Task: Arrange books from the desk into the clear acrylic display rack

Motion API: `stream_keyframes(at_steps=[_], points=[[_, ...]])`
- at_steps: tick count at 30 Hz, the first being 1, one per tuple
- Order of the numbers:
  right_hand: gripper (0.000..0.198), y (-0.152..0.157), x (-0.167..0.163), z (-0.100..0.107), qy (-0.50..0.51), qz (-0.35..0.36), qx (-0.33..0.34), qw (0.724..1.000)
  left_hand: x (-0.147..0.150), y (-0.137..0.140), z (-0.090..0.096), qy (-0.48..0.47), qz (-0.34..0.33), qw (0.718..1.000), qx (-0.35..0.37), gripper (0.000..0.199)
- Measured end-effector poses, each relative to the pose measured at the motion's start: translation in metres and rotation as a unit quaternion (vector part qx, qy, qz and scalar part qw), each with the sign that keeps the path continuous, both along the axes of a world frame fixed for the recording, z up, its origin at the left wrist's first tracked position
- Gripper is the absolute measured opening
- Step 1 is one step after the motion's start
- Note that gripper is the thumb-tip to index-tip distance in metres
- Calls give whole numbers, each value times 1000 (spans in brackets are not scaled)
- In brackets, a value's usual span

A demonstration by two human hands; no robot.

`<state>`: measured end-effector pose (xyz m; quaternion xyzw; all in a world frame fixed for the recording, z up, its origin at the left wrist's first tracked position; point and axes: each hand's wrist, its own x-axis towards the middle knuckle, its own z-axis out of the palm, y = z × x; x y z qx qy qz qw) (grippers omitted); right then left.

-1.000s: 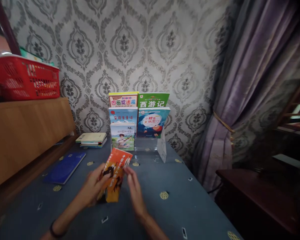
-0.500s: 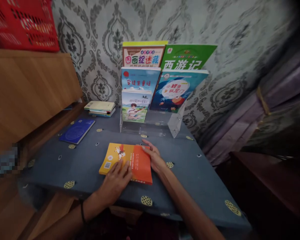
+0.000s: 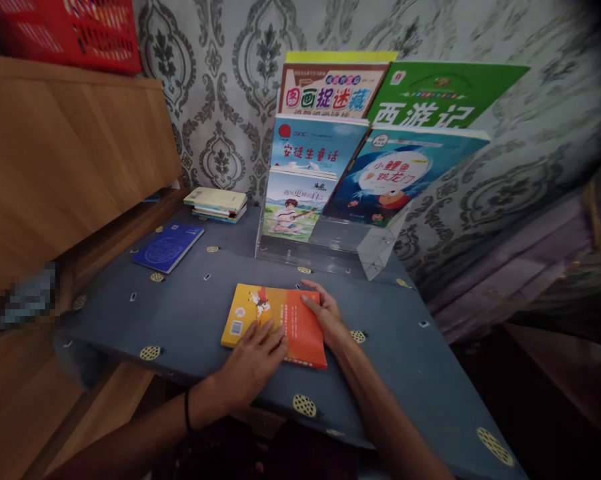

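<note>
Clear rack [image 3: 377, 252]: five books [image 3: 325, 145], covers out
Red basket [image 3: 55, 20]: colourful stuff inside, too blurry
Orange book [image 3: 305, 333]: in front of the rack
Left hand [image 3: 257, 357]: on its cover, can't tell grip
Right hand [image 3: 327, 318]: pinching its edge

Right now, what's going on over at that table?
A person has both hands on an orange book, barcode side up, near the front of the table. The left hand lies on its cover; the right hand holds its right edge. Behind, other books stand in a clear rack. A blue book and a stack lie off to the left.
</note>
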<state>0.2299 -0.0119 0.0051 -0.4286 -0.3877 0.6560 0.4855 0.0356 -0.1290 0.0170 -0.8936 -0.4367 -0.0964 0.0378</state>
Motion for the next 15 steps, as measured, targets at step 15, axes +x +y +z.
stream_keyframes(at_steps=[15], points=[[57,-5,1,3,-14,9,7,1000,-22,49,-9,-23,159,985,-55,64]])
